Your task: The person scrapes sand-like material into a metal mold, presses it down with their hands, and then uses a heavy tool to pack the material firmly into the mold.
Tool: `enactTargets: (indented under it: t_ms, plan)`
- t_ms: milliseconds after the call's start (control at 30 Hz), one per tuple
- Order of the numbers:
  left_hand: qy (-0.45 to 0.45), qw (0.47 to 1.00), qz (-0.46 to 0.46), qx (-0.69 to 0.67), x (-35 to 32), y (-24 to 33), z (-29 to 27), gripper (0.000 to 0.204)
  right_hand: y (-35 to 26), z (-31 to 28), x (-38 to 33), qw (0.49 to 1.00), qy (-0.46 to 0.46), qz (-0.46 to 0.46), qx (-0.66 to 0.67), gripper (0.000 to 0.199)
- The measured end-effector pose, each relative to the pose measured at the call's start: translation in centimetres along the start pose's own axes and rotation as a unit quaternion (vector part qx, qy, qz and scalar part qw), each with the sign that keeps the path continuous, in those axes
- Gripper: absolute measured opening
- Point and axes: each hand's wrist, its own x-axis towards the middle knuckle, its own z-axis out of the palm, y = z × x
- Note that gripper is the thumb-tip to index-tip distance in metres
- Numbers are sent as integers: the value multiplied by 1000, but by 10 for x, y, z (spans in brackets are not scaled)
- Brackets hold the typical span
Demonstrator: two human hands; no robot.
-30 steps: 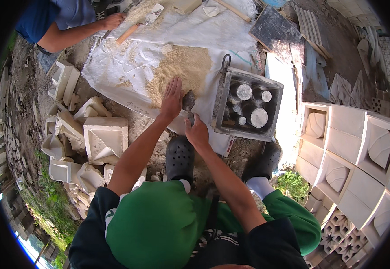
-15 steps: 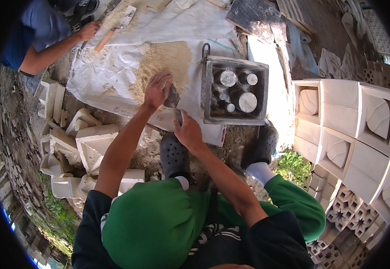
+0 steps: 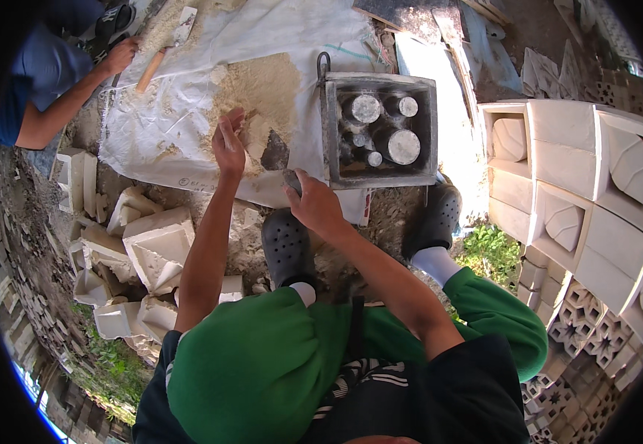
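My right hand is closed round the grip of a trowel, whose grey pointed blade lies over the edge of the sand pile. My left hand is held on edge at the left side of the sand, fingers stretched and nothing in it. The pale sand is spread on a white woven sheet. Just right of the trowel stands a grey square metal mould with several round cores inside, some pale-topped.
At the upper left a co-worker's hand is near a second, wooden-handled trowel. Broken pale block pieces are heaped on the left. Cast blocks with leaf-like reliefs are stacked at right. My grey clogs flank the mould's near side.
My left hand has come away from the trowel blade, moving left with its fingers straightened. The right hand still grips the trowel. The whole view has shifted slightly.
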Motion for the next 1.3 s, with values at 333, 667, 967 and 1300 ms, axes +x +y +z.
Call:
enactTargets:
  t_ms: [333,667,967,1300]
  plan:
    - [-65,935,87,338,-3,4,13,34,-11,5,-7,999,-15,-5,-40,48]
    - [-133,883,5,450,27,-4,-15,43,-10,-6,-5,995,-27,26,-90,50]
    - [-178,946,-22,270,23,19,-25,35,-22,-12,-11,978,41,-7,-205,48]
    - [193,921,-132,311,-24,-50,-9,52,1,4,-25,996,48,30,-67,53]
